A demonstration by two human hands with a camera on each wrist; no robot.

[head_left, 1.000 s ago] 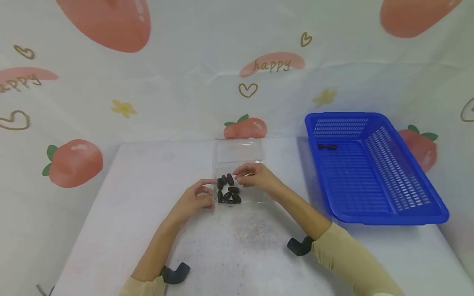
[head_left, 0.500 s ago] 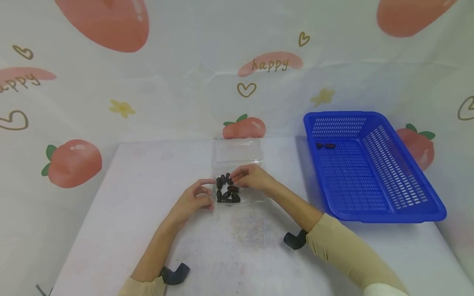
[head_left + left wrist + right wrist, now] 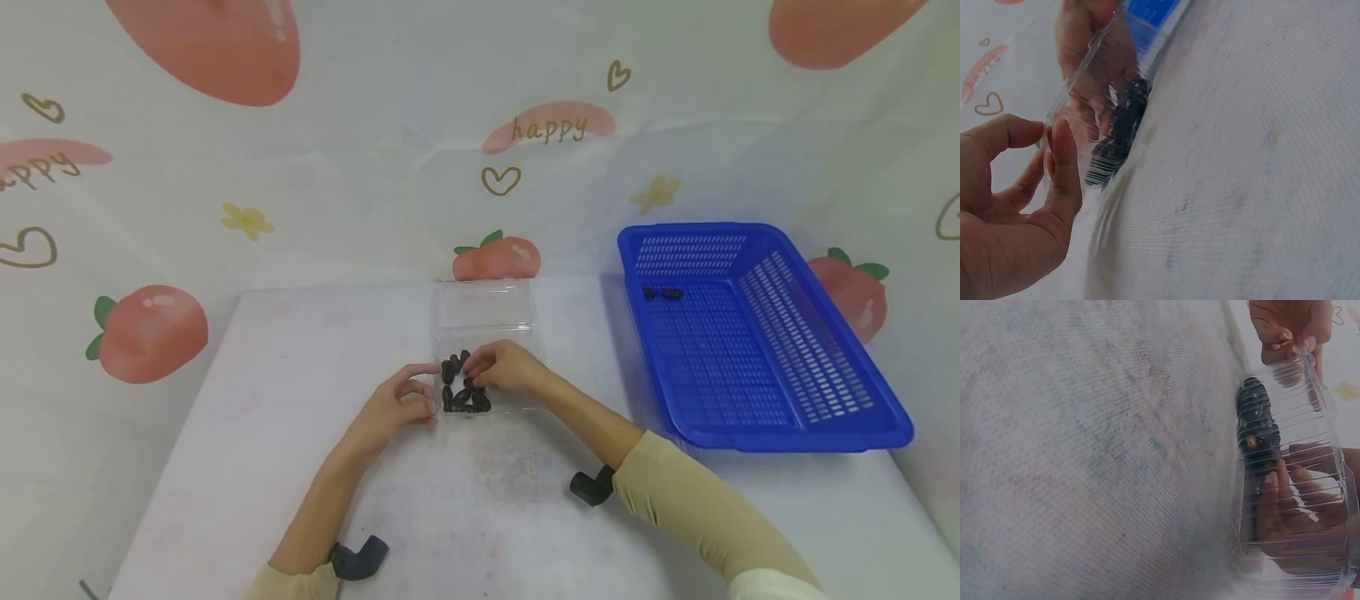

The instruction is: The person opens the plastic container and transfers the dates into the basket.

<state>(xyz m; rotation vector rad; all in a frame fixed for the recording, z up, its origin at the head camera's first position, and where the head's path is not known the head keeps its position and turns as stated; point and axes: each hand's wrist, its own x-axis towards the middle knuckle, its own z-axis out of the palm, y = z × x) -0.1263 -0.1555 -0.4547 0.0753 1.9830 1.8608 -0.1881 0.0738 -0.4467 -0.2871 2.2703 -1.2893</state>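
Observation:
A clear plastic clamshell box (image 3: 484, 314) lies open mid-table with several dark dates (image 3: 463, 396) in its near half. My left hand (image 3: 427, 390) pinches the box's left rim; in the left wrist view, the thumb and forefinger of that left hand (image 3: 1047, 131) meet on the clear box wall (image 3: 1104, 94) beside the dates (image 3: 1125, 122). My right hand (image 3: 471, 369) reaches into the box from the right, its fingertips bunched on one date. In the right wrist view, the right hand's fingers (image 3: 1279, 500) show through the ribbed box wall (image 3: 1310, 562), next to the dates (image 3: 1257, 425).
A blue slotted basket (image 3: 810, 367) stands at the right of the table with two dates (image 3: 662, 293) at its far left corner. The white cloth-covered table (image 3: 262, 400) ends against a strawberry-print backdrop (image 3: 150, 329). Black wrist straps (image 3: 360, 557) lie near my sleeves.
My right hand has sunk lower into the box and drawn nearer, from hovering over the dates to fingertips among them. The left hand has stayed on the rim.

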